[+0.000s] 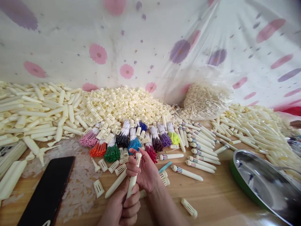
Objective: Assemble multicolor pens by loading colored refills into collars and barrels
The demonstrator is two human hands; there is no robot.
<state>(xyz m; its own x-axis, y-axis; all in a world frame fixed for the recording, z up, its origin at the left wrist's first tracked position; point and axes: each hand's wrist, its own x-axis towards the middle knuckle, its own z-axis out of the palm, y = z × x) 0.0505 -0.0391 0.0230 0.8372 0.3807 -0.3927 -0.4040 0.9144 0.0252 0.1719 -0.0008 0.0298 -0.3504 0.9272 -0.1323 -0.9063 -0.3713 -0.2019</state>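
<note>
My left hand [122,207] is closed round the lower end of a cream pen barrel [132,182] that stands tilted up toward the middle. My right hand [143,171] pinches the barrel's top end, where a small cream cap piece [138,156] sits. Just beyond my hands lie bundles of coloured refills [131,141] in pink, orange, green, black, blue, red, purple and lime. Finished multi-colour pens [195,153] lie in a row to the right of them.
Heaps of cream barrels [35,110], slotted caps [122,103] and thin tubes [256,128] cover the back of the wooden table [211,201]. A plastic bag of small parts [204,100] stands behind. A black phone [47,191] lies at left, a green-rimmed metal bowl [263,182] at right.
</note>
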